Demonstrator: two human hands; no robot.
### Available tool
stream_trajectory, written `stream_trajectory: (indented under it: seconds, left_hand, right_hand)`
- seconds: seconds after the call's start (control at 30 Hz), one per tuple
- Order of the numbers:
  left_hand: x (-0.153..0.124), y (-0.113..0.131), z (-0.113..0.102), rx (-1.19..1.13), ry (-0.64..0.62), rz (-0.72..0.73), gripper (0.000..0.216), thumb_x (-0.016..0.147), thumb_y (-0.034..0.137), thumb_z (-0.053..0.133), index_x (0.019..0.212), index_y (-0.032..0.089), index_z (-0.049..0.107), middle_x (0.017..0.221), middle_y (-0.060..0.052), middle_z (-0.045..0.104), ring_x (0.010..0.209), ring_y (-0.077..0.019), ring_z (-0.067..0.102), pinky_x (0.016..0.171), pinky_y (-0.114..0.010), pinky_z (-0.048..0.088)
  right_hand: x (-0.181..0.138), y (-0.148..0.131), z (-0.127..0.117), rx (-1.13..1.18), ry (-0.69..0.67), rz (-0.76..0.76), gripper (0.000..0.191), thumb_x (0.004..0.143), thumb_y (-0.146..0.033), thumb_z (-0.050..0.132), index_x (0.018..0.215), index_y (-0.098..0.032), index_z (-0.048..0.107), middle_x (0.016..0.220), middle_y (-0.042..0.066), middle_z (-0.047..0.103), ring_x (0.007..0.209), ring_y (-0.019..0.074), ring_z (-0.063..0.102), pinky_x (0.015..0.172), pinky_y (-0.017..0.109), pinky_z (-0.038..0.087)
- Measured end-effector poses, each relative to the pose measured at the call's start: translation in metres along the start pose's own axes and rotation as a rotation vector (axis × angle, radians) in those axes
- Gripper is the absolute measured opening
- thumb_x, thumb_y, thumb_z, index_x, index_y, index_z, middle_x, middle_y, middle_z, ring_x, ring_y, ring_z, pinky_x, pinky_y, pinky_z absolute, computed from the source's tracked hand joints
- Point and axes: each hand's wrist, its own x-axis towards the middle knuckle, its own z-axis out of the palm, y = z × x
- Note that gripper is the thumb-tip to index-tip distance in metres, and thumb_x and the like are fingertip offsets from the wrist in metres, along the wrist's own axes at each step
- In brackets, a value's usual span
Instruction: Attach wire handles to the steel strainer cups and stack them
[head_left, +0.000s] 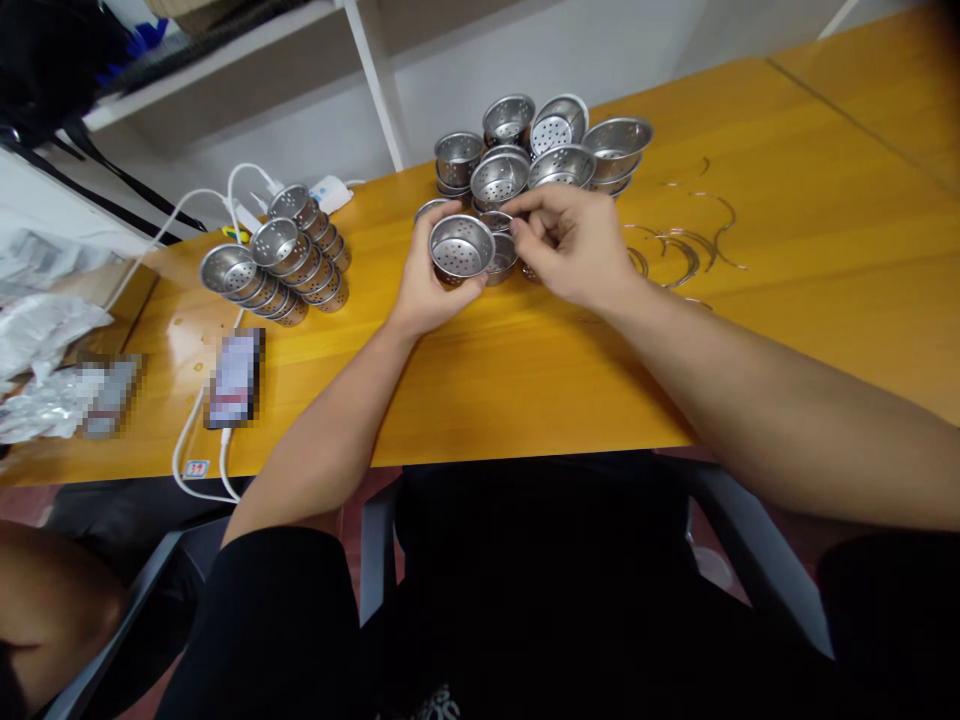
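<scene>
My left hand (427, 275) is wrapped around a perforated metal cup (461, 247), its thumb at the near side and its fingers at the far side. The cup's open top faces up toward me. Just right of it, my right hand (574, 240) is closed in a pinch beside the rim of another small metal cup (501, 262); what lies between the fingertips is too small to make out. Behind both hands stands a cluster of similar perforated cups (499, 182), some stacked. Several thin curved wires (679, 255) lie on the table right of my right hand.
Slanted stacks of perforated cups (281, 250) stand on the left of the wooden table (525, 390). Nearby lie a phone (235, 378) on a white cable and a white power strip (330, 193). Plastic bags (45, 400) are at the far left, where another person's limb (60, 610) shows.
</scene>
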Motion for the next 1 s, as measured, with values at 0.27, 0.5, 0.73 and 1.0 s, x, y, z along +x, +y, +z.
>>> stream_trajectory:
  seconds: [0.27, 0.5, 0.73, 1.0]
  left_hand:
    - [0.003, -0.007, 0.001, -0.010, 0.039, -0.042, 0.098, 0.092, 0.083, 0.112, 0.163, 0.036, 0.064, 0.156, -0.011, 0.083, 0.153, -0.0387, 0.085, 0.143, -0.068, 0.068]
    - [0.001, -0.008, 0.003, -0.018, 0.025, -0.091, 0.101, 0.091, 0.091, 0.109, 0.162, 0.033, 0.068, 0.152, -0.012, 0.085, 0.153, -0.0404, 0.085, 0.147, -0.071, 0.065]
    - [-0.001, -0.026, 0.005, -0.018, 0.011, 0.029, 0.110, 0.110, 0.086, 0.093, 0.196, 0.048, 0.035, 0.188, -0.014, 0.062, 0.180, -0.0400, 0.070, 0.154, -0.064, 0.058]
    - [0.000, -0.018, 0.001, 0.000, 0.062, -0.044, 0.097, 0.094, 0.094, 0.104, 0.164, 0.037, 0.067, 0.162, -0.013, 0.073, 0.161, -0.0415, 0.077, 0.148, -0.069, 0.060]
  right_hand:
    - [0.001, 0.003, 0.001, 0.069, -0.016, -0.017, 0.066, 0.107, -0.098, 0.087, 0.135, -0.038, 0.085, 0.095, 0.007, 0.072, 0.096, 0.0379, 0.078, 0.079, 0.054, 0.071]
    - [0.000, -0.001, -0.001, 0.025, 0.006, 0.010, 0.064, 0.107, -0.099, 0.082, 0.131, -0.039, 0.084, 0.092, 0.007, 0.069, 0.096, 0.0390, 0.077, 0.079, 0.057, 0.071]
    - [0.000, -0.005, -0.002, 0.068, 0.002, 0.036, 0.067, 0.102, -0.103, 0.084, 0.130, -0.042, 0.082, 0.085, 0.006, 0.068, 0.100, 0.0392, 0.073, 0.087, 0.059, 0.067]
    - [0.000, -0.007, -0.002, 0.073, 0.005, 0.029, 0.067, 0.099, -0.106, 0.083, 0.122, -0.043, 0.082, 0.078, 0.004, 0.060, 0.095, 0.0374, 0.065, 0.089, 0.060, 0.062]
